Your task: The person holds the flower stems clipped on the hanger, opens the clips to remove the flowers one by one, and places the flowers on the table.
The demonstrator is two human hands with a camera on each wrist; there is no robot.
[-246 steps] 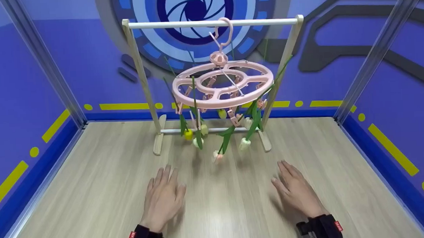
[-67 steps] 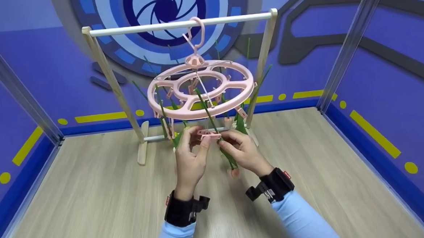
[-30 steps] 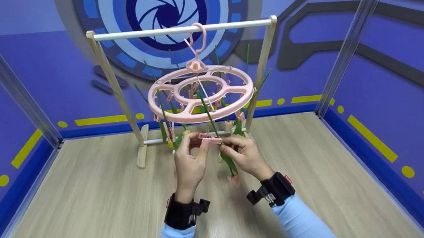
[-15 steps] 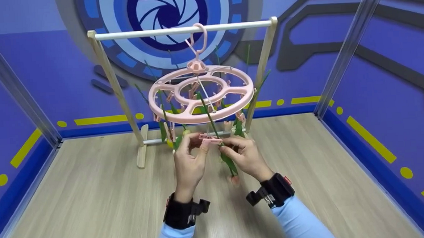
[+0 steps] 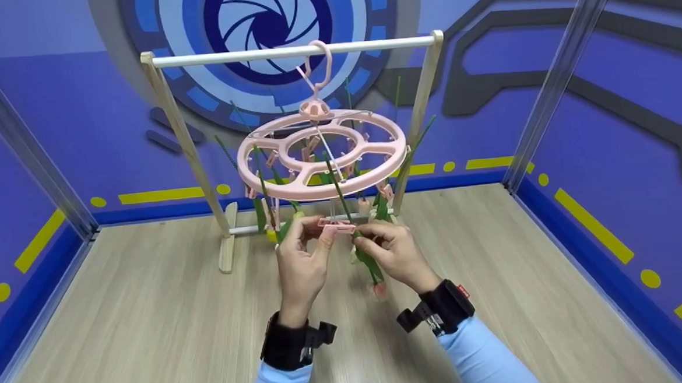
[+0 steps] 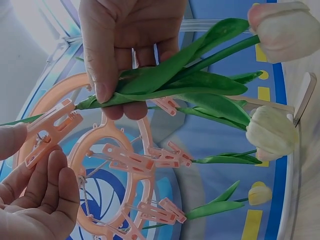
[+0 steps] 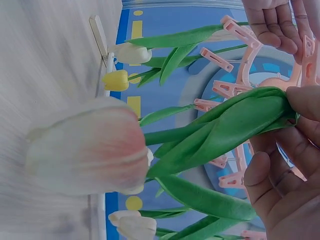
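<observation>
My left hand (image 5: 303,268) pinches a pink clip (image 5: 338,226) below the front of the round pink hanger (image 5: 312,191). In the left wrist view, the clip (image 6: 50,131) lies across the green stem, held between thumb and fingers of the left hand (image 6: 45,200). My right hand (image 5: 400,255) pinches the stem and leaves of a pink-white tulip just beside the clip; its flower (image 5: 379,289) points down. The right wrist view shows that flower (image 7: 90,147) large, with the right hand (image 7: 290,175) on its leaves (image 7: 235,122). Whether the clip's jaws grip the stem I cannot tell.
The hanger hooks over the white bar (image 5: 211,59) of a wooden stand (image 5: 180,133). Several other tulips hang head down from clips around it, including a white one (image 6: 272,131) and a yellow one (image 6: 260,194). Patterned walls enclose the wooden table (image 5: 166,317).
Since the oldest frame, both hands have risen from the table to the hanger's front, taking hold of the clip and a tulip stem. Over the last second they have hardly moved.
</observation>
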